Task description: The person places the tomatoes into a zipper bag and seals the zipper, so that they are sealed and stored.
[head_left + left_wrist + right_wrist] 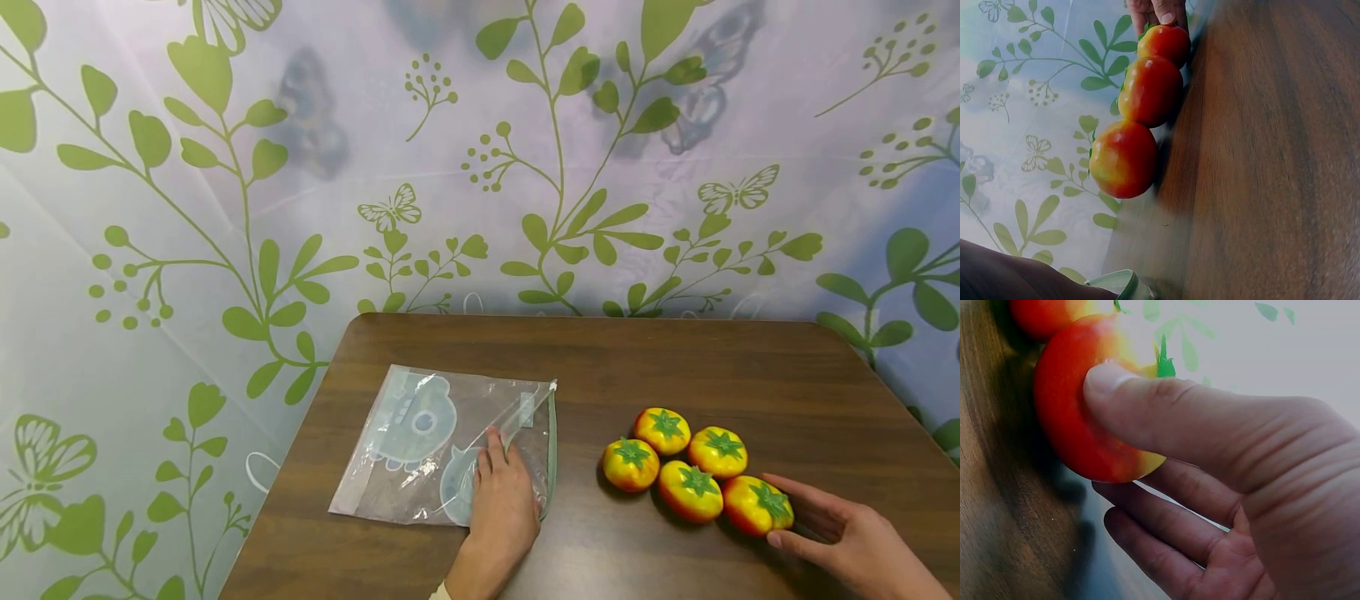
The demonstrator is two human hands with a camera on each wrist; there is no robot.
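In the head view my left hand (501, 492) rests on a clear zip bag (408, 492) with pale blue-green cartoon prints, its fingers fairly straight over the bag's right part. The bag's green zip edge (1132, 284) shows low in the left wrist view. Further right, my right hand (862, 533) grips the nearest of several red-and-yellow artificial tomatoes with green leafy tops. Its thumb presses one side of that tomato (1063, 406), and the fingers reach round the opposite side. The other tomatoes, such as the leftmost one (628, 475), sit close together beside it.
A brown wood-grain table (600, 358) carries everything. Behind it hangs a pale cloth (420, 167) printed with green leaves and butterflies. A white loop (258, 475) shows by the table's left edge.
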